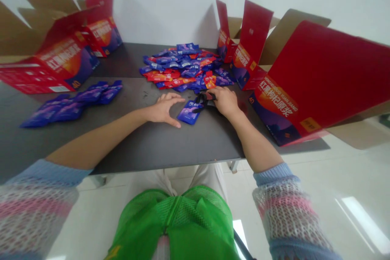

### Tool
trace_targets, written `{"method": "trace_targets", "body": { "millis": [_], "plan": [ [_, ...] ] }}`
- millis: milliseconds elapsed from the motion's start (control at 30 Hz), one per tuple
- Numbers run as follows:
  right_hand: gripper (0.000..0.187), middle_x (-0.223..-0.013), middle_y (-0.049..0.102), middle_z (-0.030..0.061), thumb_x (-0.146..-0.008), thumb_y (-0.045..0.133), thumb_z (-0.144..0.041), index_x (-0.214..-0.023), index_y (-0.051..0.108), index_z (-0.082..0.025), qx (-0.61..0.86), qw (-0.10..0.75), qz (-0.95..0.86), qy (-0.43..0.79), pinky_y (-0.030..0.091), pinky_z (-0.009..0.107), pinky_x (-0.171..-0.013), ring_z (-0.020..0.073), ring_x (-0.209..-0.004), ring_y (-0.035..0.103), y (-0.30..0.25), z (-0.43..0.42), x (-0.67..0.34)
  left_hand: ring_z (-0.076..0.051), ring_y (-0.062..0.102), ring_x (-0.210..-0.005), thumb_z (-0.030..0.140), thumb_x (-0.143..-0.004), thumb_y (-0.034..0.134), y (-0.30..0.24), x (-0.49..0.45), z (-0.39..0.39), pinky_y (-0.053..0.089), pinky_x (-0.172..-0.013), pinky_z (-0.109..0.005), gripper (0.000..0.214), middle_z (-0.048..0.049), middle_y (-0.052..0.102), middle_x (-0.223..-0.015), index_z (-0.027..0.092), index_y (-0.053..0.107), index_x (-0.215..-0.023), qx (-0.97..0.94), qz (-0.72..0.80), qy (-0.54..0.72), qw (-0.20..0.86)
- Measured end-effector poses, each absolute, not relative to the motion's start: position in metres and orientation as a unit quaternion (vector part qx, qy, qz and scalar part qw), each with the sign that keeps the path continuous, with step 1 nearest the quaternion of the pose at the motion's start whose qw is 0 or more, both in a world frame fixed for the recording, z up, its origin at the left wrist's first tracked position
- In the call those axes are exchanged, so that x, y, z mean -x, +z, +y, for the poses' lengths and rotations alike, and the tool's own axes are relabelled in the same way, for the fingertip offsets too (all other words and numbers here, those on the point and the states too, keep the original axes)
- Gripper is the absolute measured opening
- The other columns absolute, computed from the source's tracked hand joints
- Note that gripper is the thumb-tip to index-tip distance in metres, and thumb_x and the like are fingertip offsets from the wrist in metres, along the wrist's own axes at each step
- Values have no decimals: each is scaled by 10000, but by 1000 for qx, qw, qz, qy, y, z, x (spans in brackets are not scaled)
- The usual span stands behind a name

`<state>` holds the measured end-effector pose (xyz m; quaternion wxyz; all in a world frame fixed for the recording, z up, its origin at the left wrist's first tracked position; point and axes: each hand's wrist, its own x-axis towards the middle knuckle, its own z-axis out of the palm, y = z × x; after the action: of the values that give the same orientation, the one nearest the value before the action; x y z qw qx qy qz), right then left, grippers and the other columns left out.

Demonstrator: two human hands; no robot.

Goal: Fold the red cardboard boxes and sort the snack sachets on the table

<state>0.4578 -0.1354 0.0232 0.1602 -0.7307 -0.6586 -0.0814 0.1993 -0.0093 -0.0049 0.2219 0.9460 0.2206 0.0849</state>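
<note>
A blue-purple sachet (189, 112) lies flat on the grey table in front of me. My left hand (164, 108) is just left of it, thumb and fingers spread apart with nothing between them. On the sachet's right, my right hand (224, 99) is closed around a small black pronged tool (204, 99) with a reddish part. The tool's dark prongs reach over the sachet's right edge; its exact kind is unclear. Behind both hands is a heap of blue and red sachets (185, 65).
Several blue sachets (70, 107) lie overlapping at the left. Open red cartons (65, 63) stand at the left, and more open red cartons (283, 93) line the right side. A white wall (164, 4) rises behind the grey table (146, 146), whose front edge is near my body.
</note>
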Motion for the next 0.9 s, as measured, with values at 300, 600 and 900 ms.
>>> {"method": "trace_targets", "body": {
  "millis": [300, 600, 900],
  "plan": [
    [389, -1160, 703, 126, -913, 481, -263, -1247, 667, -194, 720, 374, -564, -151, 488, 448, -934, 316, -1089, 622, 30, -137, -489, -397, 466, -1272, 796, -587, 687, 2, -221, -69, 353, -1098, -527, 1077, -178, 510, -1423, 186, 480, -1450, -959, 226, 122, 124],
    [354, -1178, 711, 90, -959, 473, -381, -1196, 674, -212, 631, 461, -614, -113, 470, 376, -981, 256, -1110, 633, 27, -138, -467, -291, 667, -928, 457, -916, 427, 4, -215, -48, 511, -898, -444, 455, -113, 722, -954, 185, 684, -1175, -929, 270, 193, 163],
    [367, -1241, 661, 87, -979, 476, -298, -1302, 631, -221, 493, 371, -785, -52, 429, 344, -958, 221, -1140, 585, 22, -146, -413, -163, 637, -530, 146, -806, 575, 12, -222, -49, 569, -564, -302, 96, -66, 666, -632, 105, 649, -763, -508, 410, 274, 706]
  ]
}}
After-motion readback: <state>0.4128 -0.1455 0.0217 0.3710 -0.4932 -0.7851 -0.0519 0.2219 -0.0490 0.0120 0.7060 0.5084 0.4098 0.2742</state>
